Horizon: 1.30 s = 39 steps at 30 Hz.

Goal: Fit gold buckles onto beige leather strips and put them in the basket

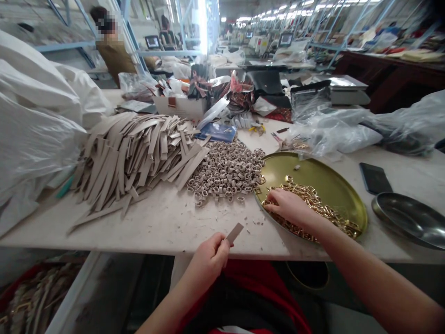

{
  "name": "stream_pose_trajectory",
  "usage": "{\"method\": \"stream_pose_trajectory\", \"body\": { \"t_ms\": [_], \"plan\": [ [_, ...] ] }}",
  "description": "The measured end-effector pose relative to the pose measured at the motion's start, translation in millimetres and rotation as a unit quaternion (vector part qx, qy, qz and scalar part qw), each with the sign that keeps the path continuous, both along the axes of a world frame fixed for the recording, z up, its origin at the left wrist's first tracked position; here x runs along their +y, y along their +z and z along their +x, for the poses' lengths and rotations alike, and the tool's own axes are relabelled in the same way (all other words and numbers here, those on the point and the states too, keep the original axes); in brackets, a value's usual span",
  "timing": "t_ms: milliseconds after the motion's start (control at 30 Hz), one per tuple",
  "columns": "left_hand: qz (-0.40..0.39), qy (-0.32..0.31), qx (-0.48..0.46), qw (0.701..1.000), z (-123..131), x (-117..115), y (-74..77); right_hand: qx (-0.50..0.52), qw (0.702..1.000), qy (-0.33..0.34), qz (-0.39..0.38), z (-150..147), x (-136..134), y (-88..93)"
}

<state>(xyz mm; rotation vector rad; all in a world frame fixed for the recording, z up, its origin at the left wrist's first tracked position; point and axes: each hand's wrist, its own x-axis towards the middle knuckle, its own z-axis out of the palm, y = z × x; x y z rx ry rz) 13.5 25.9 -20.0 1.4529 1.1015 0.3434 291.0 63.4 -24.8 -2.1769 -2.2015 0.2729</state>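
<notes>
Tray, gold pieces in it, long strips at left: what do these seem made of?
Tray: probably metal, satin sheen with reflections. Gold pieces: likely metal, polished, with bright glints. Strips: perhaps leather or imitation, matte greyish, bending in curves.

strip (235, 233) half-hidden by left hand (211, 253)

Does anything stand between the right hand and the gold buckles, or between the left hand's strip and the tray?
Nothing visible blocks the right hand: it is in among the gold buckles. Between the strip in the left hand and the tray lie only tabletop and small scraps.
</notes>
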Motion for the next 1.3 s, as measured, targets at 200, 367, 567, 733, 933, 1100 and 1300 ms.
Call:
{"method": "stream_pose_trajectory", "body": {
  "t_ms": [200,367,567,733,933,1100,1300],
  "plan": [
    [0.039,-0.004,-0.005,0.999,4.8,1.5,8.3,0.165,0.985,-0.006,0.053,-22.3,-20.1,7.1],
    [0.124,-0.005,-0.006,0.992,12.5,-2.1,28.3,0.296,0.95,0.099,0.0,-77.4,-58.0,26.5],
    [0.111,-0.016,-0.007,0.994,7.1,-18.5,33.3,0.473,0.875,0.095,-0.04,-108.0,-85.5,27.3],
    [0.111,0.012,-0.002,0.994,2.0,-31.8,33.9,0.591,0.803,0.061,-0.041,-111.8,-100.1,23.3],
    [0.136,0.071,-0.006,0.988,3.4,-43.0,37.9,0.724,0.682,0.028,-0.104,-127.7,-116.6,21.1],
    [0.053,0.054,-0.057,0.996,1.1,-45.3,30.2,0.712,0.7,-0.037,-0.043,-128.1,-118.2,8.4],
    [0.075,0.041,-0.044,0.995,-12.4,-47.6,16.5,0.794,0.576,-0.194,-0.009,-124.9,-106.0,3.5]
  ]
}}
